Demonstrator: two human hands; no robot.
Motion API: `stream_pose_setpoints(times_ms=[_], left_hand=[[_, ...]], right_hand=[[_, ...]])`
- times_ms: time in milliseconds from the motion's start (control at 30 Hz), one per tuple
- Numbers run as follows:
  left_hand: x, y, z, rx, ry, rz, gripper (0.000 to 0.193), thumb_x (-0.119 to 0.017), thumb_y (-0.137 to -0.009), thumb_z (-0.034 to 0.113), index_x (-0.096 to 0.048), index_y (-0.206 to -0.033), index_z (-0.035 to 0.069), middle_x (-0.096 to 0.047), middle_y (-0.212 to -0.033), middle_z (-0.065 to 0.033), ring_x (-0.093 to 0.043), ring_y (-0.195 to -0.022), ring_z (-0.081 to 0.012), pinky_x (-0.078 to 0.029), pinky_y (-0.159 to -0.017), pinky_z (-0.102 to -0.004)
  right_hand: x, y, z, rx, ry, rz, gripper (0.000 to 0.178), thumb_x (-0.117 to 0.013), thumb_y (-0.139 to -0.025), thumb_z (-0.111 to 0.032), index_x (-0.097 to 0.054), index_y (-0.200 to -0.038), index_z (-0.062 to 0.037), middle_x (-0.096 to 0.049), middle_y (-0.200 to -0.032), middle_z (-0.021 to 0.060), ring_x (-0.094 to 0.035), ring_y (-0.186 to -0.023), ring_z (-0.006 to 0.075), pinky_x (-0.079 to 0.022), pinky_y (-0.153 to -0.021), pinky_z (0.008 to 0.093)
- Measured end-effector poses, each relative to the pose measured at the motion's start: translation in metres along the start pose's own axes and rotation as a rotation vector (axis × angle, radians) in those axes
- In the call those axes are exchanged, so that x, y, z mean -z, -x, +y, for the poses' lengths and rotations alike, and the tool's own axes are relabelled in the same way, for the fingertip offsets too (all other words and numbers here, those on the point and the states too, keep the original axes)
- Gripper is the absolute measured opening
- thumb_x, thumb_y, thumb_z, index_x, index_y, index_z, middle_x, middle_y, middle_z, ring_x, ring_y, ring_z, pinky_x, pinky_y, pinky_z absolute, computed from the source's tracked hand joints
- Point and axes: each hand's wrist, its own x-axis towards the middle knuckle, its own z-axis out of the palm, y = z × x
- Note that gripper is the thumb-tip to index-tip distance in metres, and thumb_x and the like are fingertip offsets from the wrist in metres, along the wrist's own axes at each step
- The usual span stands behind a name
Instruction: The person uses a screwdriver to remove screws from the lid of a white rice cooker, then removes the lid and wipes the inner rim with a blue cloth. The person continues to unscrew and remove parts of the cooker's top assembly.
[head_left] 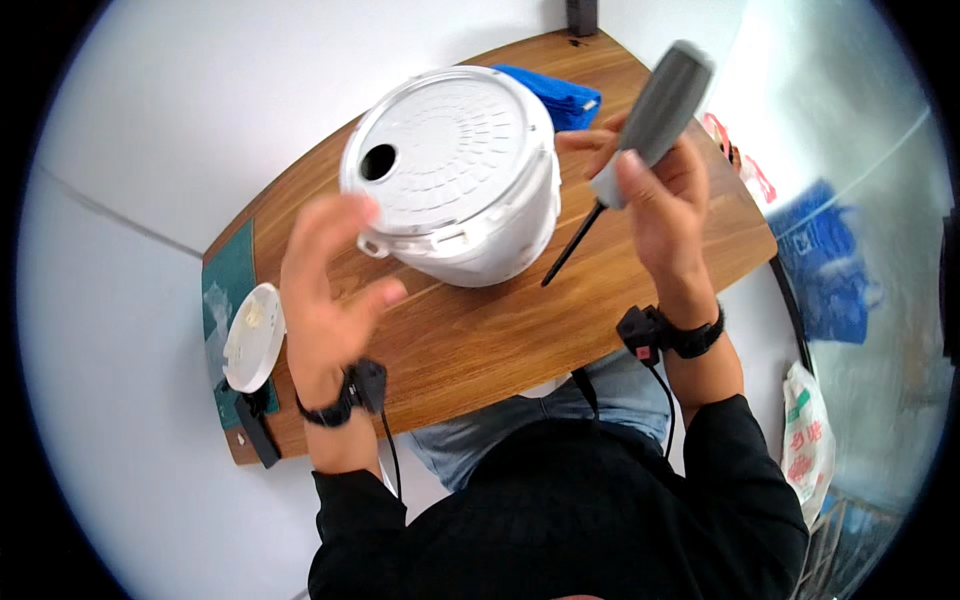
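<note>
Pinched between thumb and fingers of the right hand, it's a grey-handled screwdriver with a black shaft, tip slanting down! Left hand wide open, bare, beside a tapered, round white plastic housing. That housing sits on the brown wood-grain table, top ringed with short curved marks, one dark round hole near its edge!

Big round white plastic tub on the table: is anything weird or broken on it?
The white plastic tub has a round black hole near the edge of its top. It looks odd against the pale plastic, but its neat outline suggests design, not damage. I see no cracks.
</note>
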Motion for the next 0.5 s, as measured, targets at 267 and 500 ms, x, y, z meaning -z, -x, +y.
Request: stream_pose_setpoints(times_ms=[267, 500], left_hand=[[0.000, -0.014, -0.067, 0.144, 0.220, -0.138, 0.084, -0.091, -0.058, 0.049, -0.061, -0.129, 0.016, -0.055, -0.143, -0.0096, -0.037, -0.144, -0.0313, -0.029, -0.119, -0.0510], [-0.012, -0.004, -0.048, -0.022, -0.119, -0.006, 0.069, -0.092, -0.049, 0.052, -0.065, -0.100, 0.014, -0.063, -0.125, -0.0072, -0.045, -0.135, -0.0320, -0.040, -0.105, -0.0495]], right_hand=[[-0.046, 0.012, -0.003, -0.113, 0.242, -0.256, 0.042, -0.071, -0.092, -0.022, -0.056, -0.125, -0.0011, -0.070, -0.109, 0.0138, -0.069, -0.095, 0.0185, -0.057, -0.069, 0.0283], [-0.041, 0.002, -0.006, -0.100, 0.212, -0.137, 0.036, -0.072, -0.091, -0.019, -0.058, -0.118, 0.0003, -0.070, -0.103, 0.0131, -0.070, -0.097, 0.0211, -0.058, -0.070, 0.0319]])
